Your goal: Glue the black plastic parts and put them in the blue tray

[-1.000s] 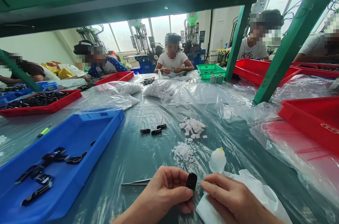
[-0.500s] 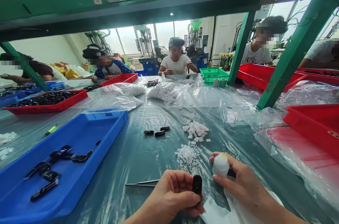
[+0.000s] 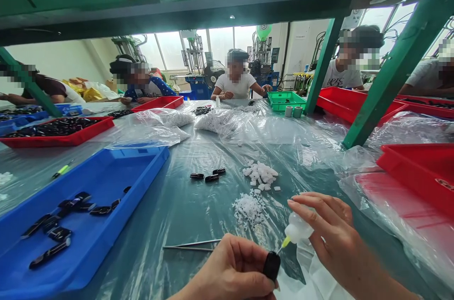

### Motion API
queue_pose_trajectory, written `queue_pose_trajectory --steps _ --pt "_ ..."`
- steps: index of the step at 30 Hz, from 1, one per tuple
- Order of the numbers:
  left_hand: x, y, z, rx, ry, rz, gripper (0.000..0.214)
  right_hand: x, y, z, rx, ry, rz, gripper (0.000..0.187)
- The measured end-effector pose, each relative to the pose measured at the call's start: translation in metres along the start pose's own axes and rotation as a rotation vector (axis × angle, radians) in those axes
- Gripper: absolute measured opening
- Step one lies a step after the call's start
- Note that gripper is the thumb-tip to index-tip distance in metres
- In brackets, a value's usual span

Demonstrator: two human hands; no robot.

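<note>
My left hand (image 3: pixel 234 269) pinches a small black plastic part (image 3: pixel 271 266) at the bottom centre. My right hand (image 3: pixel 328 234) grips a small white squeeze bottle (image 3: pixel 298 230), tilted down so its yellow-green tip touches the black part. A white cloth (image 3: pixel 305 274) lies under both hands. Metal tweezers (image 3: pixel 191 245) rest on the table just left of my left hand. Two heaps of small white pieces (image 3: pixel 253 196) lie beyond my hands, with three loose black parts (image 3: pixel 207 176) further left.
A blue tray (image 3: pixel 117 172) with several black parts sits at left, red trays (image 3: pixel 418 167) at right and far left. Clear plastic sheeting covers the green table. Green frame legs (image 3: pixel 386 73) rise at right. Several people sit working at the far side.
My right hand picked up the white bottle from the table, lifted and tilted it, bringing its tip down onto the black part that my left hand keeps holding.
</note>
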State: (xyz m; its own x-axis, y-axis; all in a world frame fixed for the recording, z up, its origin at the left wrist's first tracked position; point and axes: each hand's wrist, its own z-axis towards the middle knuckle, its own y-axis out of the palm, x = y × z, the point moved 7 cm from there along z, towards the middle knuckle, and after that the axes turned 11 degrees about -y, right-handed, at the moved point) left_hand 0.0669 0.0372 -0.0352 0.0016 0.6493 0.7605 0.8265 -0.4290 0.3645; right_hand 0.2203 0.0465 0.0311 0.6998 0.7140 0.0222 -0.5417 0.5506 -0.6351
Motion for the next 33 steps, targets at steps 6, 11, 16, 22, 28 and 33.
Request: queue_pose_trajectory --steps 6,11,16,22,28,33 --pt "0.0 0.001 0.0 0.001 -0.013 0.051 0.018 0.0 -0.003 0.001 0.019 0.008 0.008 0.047" --pt "-0.001 0.0 -0.001 -0.002 -0.025 0.07 0.019 0.001 -0.005 0.0 0.031 0.019 0.008 0.041" --pt "-0.001 0.001 -0.001 -0.003 -0.019 0.067 0.019 0.0 -0.006 0.001 0.044 0.01 -0.016 0.041" --pt "-0.001 0.003 -0.001 0.005 -0.05 0.056 0.017 -0.006 -0.011 0.004 0.023 -0.041 -0.066 0.039" --pt "-0.003 0.005 -0.001 -0.006 -0.089 0.059 0.02 -0.013 -0.015 0.005 0.004 -0.096 -0.06 0.036" --pt "-0.005 0.005 -0.001 -0.004 -0.098 0.056 0.02 -0.015 -0.014 0.005 0.008 -0.093 -0.042 0.036"
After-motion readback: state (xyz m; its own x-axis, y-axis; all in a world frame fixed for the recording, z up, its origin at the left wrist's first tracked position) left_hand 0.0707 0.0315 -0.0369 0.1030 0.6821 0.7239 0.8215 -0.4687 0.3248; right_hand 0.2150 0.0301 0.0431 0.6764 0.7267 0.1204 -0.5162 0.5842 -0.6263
